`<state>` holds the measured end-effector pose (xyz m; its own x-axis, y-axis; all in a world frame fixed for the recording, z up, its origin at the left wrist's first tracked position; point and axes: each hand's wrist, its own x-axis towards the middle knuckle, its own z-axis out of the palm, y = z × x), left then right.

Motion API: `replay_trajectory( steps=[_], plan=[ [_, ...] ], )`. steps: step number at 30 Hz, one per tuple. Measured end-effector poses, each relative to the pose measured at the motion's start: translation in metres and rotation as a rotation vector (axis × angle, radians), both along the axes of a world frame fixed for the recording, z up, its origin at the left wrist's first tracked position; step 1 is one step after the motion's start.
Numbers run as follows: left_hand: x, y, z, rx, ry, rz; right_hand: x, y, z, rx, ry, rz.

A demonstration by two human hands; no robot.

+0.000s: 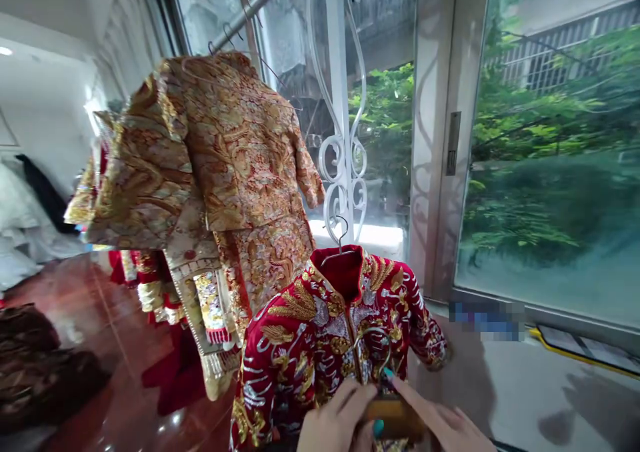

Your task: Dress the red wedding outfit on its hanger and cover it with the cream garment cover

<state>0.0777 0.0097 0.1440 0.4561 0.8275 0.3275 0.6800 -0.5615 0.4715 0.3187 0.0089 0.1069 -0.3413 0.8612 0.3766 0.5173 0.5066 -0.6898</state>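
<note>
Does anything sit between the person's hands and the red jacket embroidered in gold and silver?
Yes: a curved metal hanger hook stands before the jacket's front, above a blurred brown piece between the left hand and right hand. Beyond those, nothing visible blocks the jacket's upper front.

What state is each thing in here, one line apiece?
Red jacket with gold and silver embroidery: hanging, front closed below the collar.
Gold-and-orange patterned jacket: hanging.
Brown hanger with curved metal hook: held, hook upward.
Left hand: curled on brown hanger.
Right hand: index finger extended by the hook; grip unclear.
</note>
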Motion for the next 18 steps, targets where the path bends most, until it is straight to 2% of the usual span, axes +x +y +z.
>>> replay_trajectory(
  steps=[3,4,6,8,11,15,18],
  plan=[
    [-0.006,0.001,0.049,0.031,-0.078,0.073,0.005,0.014,0.031,0.145,-0.036,-0.019],
    [-0.014,0.003,0.060,0.067,-0.105,0.133,0.008,0.020,0.045,0.198,-0.048,-0.048],
    [-0.040,0.009,0.069,0.138,-0.136,0.284,0.017,0.032,0.073,0.293,-0.122,-0.099],
    [-0.069,0.018,0.065,0.158,-0.164,0.391,0.027,0.043,0.100,0.380,-0.227,-0.149],
    [-0.102,0.034,0.050,0.134,-0.233,0.399,0.031,0.053,0.141,0.508,-0.357,-0.245],
    [-0.107,0.053,0.037,0.158,-0.269,0.349,0.008,0.053,0.195,0.497,-0.499,-0.395],
    [-0.100,0.063,0.033,0.170,-0.290,0.331,-0.017,0.054,0.222,0.474,-0.550,-0.469]
  ],
)
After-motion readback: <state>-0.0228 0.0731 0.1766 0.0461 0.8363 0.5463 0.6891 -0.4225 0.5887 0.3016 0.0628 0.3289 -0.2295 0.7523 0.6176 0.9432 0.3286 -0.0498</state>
